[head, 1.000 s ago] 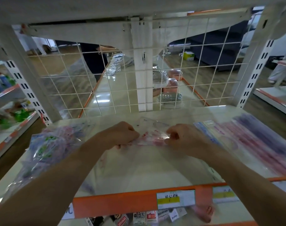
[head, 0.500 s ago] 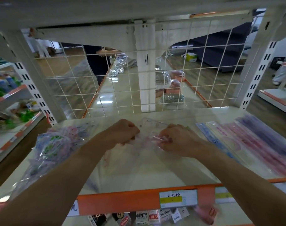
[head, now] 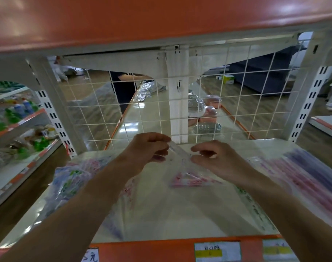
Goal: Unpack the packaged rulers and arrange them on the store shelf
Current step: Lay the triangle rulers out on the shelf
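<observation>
A: Since the hands lifted from the white shelf (head: 180,220), what changed?

B: Clear plastic ruler packet (head: 182,159) now raised above it; left hand (head: 150,148) and right hand (head: 216,159) pinch its mouth. Opening underway; pink rulers (head: 191,179) inside.

**Rulers Flank Hands on Store Shelf**

On the shelf (head: 161,220): a bundle of packaged rulers (head: 70,182) at left, rows of laid-out rulers (head: 301,178) at right, a clear packet (head: 182,167) between. Behind, a wire grid (head: 142,110). Along the front edge, price labels (head: 217,251).
</observation>
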The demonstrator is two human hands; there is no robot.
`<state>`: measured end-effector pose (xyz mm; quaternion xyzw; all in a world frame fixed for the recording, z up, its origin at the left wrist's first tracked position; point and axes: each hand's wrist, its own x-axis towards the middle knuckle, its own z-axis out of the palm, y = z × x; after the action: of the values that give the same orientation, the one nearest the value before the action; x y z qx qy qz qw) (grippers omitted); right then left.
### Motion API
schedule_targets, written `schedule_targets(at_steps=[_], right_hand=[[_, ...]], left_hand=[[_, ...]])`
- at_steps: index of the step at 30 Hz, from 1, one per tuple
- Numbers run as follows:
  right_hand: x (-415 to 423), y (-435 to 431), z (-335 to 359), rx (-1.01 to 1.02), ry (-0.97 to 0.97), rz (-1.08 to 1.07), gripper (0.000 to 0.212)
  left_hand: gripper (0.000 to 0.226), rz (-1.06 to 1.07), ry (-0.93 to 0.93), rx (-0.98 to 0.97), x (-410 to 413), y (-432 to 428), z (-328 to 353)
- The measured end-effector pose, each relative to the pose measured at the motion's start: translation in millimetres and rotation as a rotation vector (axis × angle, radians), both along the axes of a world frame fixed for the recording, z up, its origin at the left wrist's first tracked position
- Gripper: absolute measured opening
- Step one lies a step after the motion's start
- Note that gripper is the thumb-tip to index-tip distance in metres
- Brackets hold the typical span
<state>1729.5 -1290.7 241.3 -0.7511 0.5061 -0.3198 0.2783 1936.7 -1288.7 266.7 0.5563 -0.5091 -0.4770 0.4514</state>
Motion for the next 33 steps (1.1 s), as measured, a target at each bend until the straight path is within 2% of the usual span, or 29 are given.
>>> schedule_targets(at_steps=[2,4,5,6,8,9,11,13,16,20,22,24,26,29,31,33], right_hand=[[1.4,-1.4,-2.2,0.108,-0.115,0.112,0.010],[5.3,-1.7,-5.4,0.140,-0.274,0.087,0.013],[4.9,-2.6,-6.5,0.035,-0.329,0.008,0.012],[2.8,-3.7,-6.7,-0.158,-0.328,-0.072,0.011],[-2.1,-6.7,-7.7,-0.559,-0.150,-0.096,0.013],[-3.9,-7.4,-10.1,-0.683,-0.042,-0.064,0.016],[-6.5,-7.9,-16.0,-0.811,0.095,-0.025,0.020],[-7.2,-6.3,-19.5,-0.853,0.140,-0.031,0.024],[-8.8,-4.5,-21.3,-0.842,0.099,-0.029,0.023],[-7.7,-2.8,-17.3,-0.728,0.034,0.000,0.021],[-4.9,-2.7,-13.3,-0.511,-0.151,-0.044,0.016],[-3.1,-5.9,-9.9,-0.253,-0.268,-0.090,0.019],[-2.9,-10.1,-7.8,-0.170,-0.150,-0.105,0.027],[-1.5,-14.6,-4.3,-0.156,0.091,-0.053,0.038],[0.4,-20.9,-6.0,-0.159,0.261,-0.056,0.034],[1.9,-30.3,-11.0,-0.138,0.315,-0.086,0.027]], left_hand=[[0.014,0.004,0.054,0.012,-0.4,-0.9,1.1],[0.008,0.061,0.040,0.013,-0.7,-3.8,0.1],[0.011,0.111,0.023,0.036,0.0,-5.1,-0.2],[0.018,0.149,0.035,0.085,2.1,-6.2,-0.3],[0.031,0.110,0.154,0.223,5.5,-5.3,1.5],[0.030,0.045,0.223,0.260,4.7,-2.6,3.3],[0.019,-0.063,0.265,0.219,1.3,1.2,3.8],[0.020,-0.079,0.201,0.118,-1.9,1.5,2.9],[0.027,-0.050,0.122,0.036,-2.9,-0.2,3.0],[0.018,-0.060,0.222,0.074,0.1,-1.2,1.5],[0.024,-0.055,0.178,0.119,1.7,-1.4,0.7],[0.019,-0.009,-0.056,0.072,2.1,-2.5,-3.2],[0.012,0.047,-0.214,0.010,0.2,-5.2,-6.2],[0.014,0.092,-0.229,0.030,-3.2,-11.5,-6.0],[0.016,0.080,-0.258,0.078,-4.6,-15.7,-5.4],[0.016,0.071,-0.315,0.117,-2.6,-18.0,-6.2]])
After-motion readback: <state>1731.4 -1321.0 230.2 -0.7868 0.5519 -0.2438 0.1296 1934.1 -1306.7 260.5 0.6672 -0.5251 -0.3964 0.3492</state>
